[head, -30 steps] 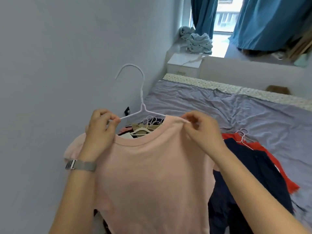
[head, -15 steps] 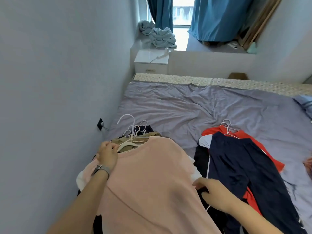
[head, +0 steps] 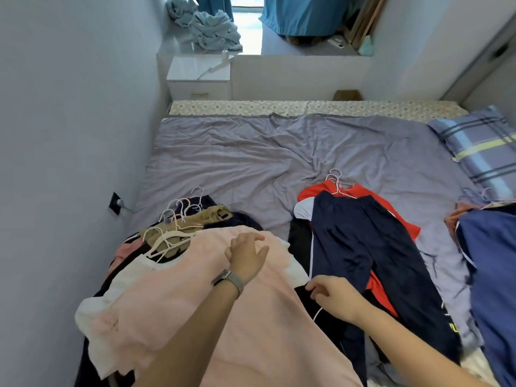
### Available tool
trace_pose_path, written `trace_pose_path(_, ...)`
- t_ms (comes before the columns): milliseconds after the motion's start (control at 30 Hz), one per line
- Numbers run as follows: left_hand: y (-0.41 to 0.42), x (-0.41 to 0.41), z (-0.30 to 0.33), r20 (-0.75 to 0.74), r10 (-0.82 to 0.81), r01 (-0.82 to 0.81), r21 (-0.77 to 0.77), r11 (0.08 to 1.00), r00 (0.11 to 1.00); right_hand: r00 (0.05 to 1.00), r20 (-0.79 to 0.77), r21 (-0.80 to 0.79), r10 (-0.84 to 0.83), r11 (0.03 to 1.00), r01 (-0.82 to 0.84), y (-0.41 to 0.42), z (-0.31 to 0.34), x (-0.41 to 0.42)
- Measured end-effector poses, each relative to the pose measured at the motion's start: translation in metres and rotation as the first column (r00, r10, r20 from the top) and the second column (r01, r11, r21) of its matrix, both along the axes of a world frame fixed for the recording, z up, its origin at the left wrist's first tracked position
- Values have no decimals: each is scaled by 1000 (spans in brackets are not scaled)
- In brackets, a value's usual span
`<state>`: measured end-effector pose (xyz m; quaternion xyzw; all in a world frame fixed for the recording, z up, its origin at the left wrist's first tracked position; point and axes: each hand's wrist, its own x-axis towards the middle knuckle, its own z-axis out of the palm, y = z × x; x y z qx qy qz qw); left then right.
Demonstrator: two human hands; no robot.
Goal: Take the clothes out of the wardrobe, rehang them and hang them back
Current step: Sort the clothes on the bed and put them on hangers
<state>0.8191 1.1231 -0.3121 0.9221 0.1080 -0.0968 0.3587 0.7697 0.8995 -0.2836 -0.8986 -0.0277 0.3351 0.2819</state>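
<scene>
Having been lowered from mid-air, the pink shirt (head: 195, 297) now lies rehung atop the bed's (head: 251, 163) left pile, left hand (head: 247, 256) resting open-fingered on it, right hand (head: 332, 296) loosely curled, holding nothing.

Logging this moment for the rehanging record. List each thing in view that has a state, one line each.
pink shirt: on its hanger, laid flat atop the left pile.
left hand: open, fingers spread on the pink shirt.
right hand: loosely curled at the shirt's right edge; a grip cannot be told.
navy trousers: on a hanger, spread over the red garment.
blue garment: lying at the bed's right edge.
bedsheet: wrinkled.
</scene>
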Motion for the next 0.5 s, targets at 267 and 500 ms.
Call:
trace_pose_path(267,-120,-11,-13,-123,-70,64,-55,996,990,983,18,-8,-184,983,184,-108,-11,30)
trace_pose_path(500,-214,-12,-31,-155,134,-134,11,991,979,979,8,29,-202,979,201,-252,-65,73)
